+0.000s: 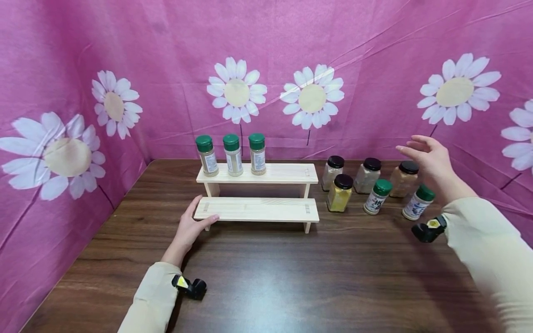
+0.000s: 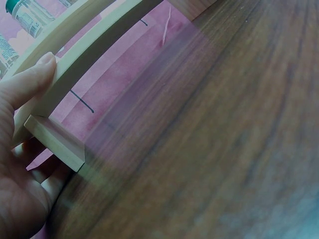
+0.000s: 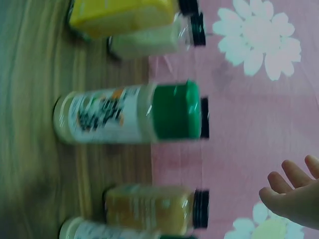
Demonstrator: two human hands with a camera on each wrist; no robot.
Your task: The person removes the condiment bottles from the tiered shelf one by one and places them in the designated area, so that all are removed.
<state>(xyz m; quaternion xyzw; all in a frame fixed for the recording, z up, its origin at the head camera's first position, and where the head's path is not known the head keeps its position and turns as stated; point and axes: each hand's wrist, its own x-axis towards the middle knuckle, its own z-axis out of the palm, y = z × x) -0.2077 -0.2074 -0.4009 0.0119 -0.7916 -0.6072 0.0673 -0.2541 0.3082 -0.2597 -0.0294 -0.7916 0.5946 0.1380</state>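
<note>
A: Starting at far left, what are we recording?

B: We are seeing the left grip point(image 1: 187, 231) pinching the left end of the lower shelf point(image 1: 258, 210), its thumb lying on top and its fingers wrapping behind.

A: What is standing behind that?

B: The raised upper shelf point(image 1: 287, 172) is carrying three green-capped shakers point(image 1: 234, 162), all standing upright in a row toward its left end.

A: Farther right, on the desk point(image 1: 266, 282)?

B: We are counting six upright containers: a black-capped yellow jar point(image 1: 339, 196) and two green-capped bottles point(image 1: 374, 202) are standing in front; three black-capped jars point(image 1: 367, 179) are standing behind.

A: And the right grip point(image 1: 435, 162)?

B: It is hovering near the rightmost containers, apart from them, its fingers loosely extending leftward.
</note>
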